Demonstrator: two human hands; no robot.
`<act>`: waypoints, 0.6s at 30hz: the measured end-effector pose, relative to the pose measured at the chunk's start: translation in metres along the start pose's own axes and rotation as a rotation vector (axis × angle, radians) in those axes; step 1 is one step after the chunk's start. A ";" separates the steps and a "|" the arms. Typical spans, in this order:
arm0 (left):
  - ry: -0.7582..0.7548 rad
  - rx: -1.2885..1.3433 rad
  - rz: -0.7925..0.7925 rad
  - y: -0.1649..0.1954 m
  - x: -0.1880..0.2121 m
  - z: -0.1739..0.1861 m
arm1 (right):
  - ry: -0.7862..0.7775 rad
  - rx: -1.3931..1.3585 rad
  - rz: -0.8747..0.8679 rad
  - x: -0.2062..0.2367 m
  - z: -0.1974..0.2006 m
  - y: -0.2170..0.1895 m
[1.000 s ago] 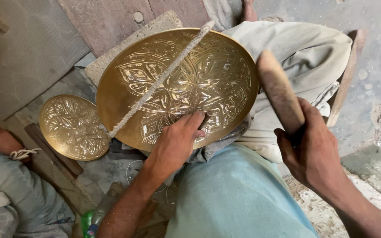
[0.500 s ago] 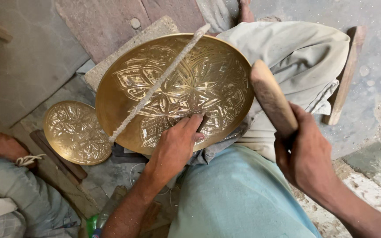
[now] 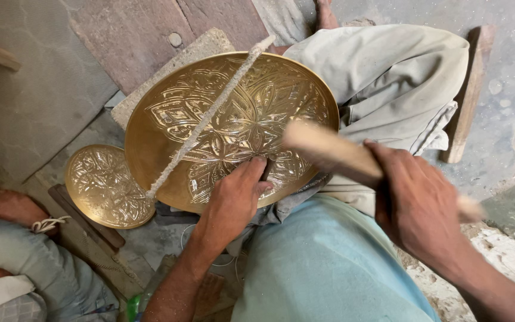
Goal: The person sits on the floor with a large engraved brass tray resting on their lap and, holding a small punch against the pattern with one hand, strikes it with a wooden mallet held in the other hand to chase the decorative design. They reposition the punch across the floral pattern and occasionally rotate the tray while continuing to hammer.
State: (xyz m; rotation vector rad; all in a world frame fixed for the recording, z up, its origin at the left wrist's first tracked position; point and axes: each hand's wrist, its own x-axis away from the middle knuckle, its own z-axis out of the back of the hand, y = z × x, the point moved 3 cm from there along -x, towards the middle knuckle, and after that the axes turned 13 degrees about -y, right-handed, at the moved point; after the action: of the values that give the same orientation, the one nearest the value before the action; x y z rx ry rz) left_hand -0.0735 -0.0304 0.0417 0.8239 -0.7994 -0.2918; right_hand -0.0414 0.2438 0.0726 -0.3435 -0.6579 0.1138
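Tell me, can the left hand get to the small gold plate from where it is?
Probably yes. The left hand rests on the big brass tray, and the small gold plate lies just beside it with nothing between.

The left hand [image 3: 233, 200] reaches forward on a straight forearm, fingers curled and pinched together, thumb out. The right hand [image 3: 421, 206] is fisted, knuckles up, forearm running back right.

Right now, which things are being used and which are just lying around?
In use: big engraved brass plate, wooden mallet in the right hand, small tool under the left hand.

Lying about: small brass plate, wooden plank, stone block.
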 end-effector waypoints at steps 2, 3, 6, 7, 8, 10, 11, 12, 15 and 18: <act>-0.017 -0.019 0.009 0.001 -0.001 0.000 | -0.035 -0.152 -0.040 0.000 0.001 -0.001; -0.019 -0.043 0.008 0.001 -0.001 0.000 | -0.052 -0.229 -0.059 0.000 0.002 -0.002; -0.029 -0.044 0.014 0.003 -0.001 0.000 | -0.125 0.165 -0.041 -0.001 0.005 -0.009; -0.031 -0.035 0.015 0.002 -0.001 0.001 | -0.050 0.016 -0.049 -0.001 0.008 -0.010; -0.027 -0.039 -0.004 0.003 0.000 0.001 | 0.023 -0.132 -0.055 -0.001 0.010 -0.011; -0.016 -0.049 -0.048 0.004 0.000 0.002 | 0.015 -0.143 -0.057 -0.001 0.010 -0.012; -0.023 -0.055 -0.031 0.003 0.001 0.002 | -0.072 -0.007 -0.053 -0.001 0.008 -0.013; -0.033 -0.060 -0.015 0.003 0.001 0.002 | -0.160 0.129 -0.054 -0.001 0.005 -0.014; -0.054 -0.042 0.017 0.001 0.000 0.002 | 0.079 -0.396 -0.015 0.003 0.009 -0.011; -0.043 -0.041 0.002 0.000 0.000 0.002 | 0.090 -0.349 -0.020 0.003 0.009 -0.012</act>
State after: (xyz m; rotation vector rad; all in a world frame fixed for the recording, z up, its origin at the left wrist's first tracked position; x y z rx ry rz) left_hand -0.0746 -0.0312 0.0429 0.7804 -0.8321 -0.3237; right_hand -0.0448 0.2357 0.0847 -0.6741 -0.5914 -0.0366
